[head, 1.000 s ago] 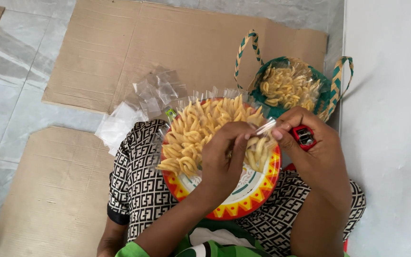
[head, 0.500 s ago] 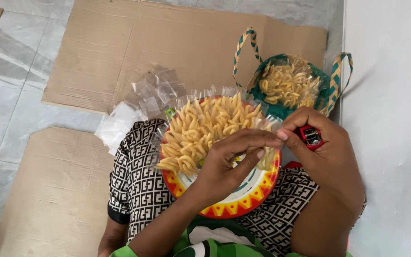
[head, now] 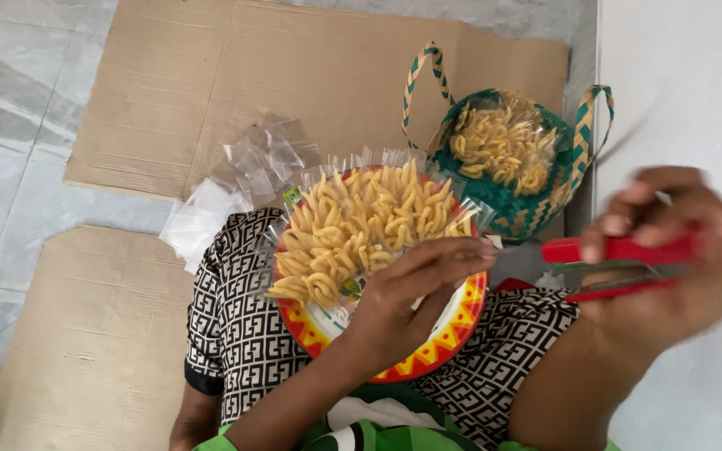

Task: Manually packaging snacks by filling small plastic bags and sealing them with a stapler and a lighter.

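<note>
A round red and yellow plate (head: 449, 334) rests on my lap, heaped with small clear packets of yellow curled snacks (head: 361, 225). My left hand (head: 415, 284) lies over the plate's near right part, fingers closed on the top edge of one packet. My right hand (head: 670, 263) is out to the right, blurred, gripping a red stapler (head: 620, 267) with its metal jaw pointing left toward the packet. A green and tan woven basket (head: 516, 200) beyond the plate holds more packed snacks (head: 499, 150).
A pile of empty clear plastic bags (head: 244, 179) lies left of the plate on flattened cardboard (head: 211, 75). More cardboard (head: 85, 342) covers the grey tiled floor at near left. A white wall (head: 687, 83) runs along the right. My lap is covered by black-and-white patterned cloth (head: 231, 334).
My right hand with the stapler has pulled away to the right, off the packet. The left hand stays on the plate holding the packet.
</note>
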